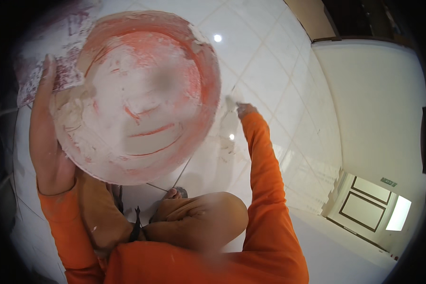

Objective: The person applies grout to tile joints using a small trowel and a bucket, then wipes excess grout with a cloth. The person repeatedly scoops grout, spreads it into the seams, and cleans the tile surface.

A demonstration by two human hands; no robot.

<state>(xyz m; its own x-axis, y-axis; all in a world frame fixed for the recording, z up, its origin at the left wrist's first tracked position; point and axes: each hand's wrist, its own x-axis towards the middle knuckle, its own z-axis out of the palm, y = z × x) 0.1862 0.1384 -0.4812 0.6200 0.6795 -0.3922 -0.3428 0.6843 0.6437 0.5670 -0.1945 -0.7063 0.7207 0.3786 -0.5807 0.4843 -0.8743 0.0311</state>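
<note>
A large round red basin [210,94], smeared inside with whitish paste [128,85], takes up the left and middle of the view. My left hand [49,128] grips its left side, fingers stretched up along the outer edge and the thumb side low against the rim. Beyond the basin on the right, my right hand [246,110] is closed and close to the white tiled surface [279,85]. Something small and greyish shows by its fingers; blur hides what it is. Faint smears mark the tiles below that hand.
A white and purple stained sack or sheet [73,52] lies behind the basin's left edge. My bent knee [222,213] and a foot [174,193] are below the basin. To the right are a pale wall [374,104] and a panelled door [363,209].
</note>
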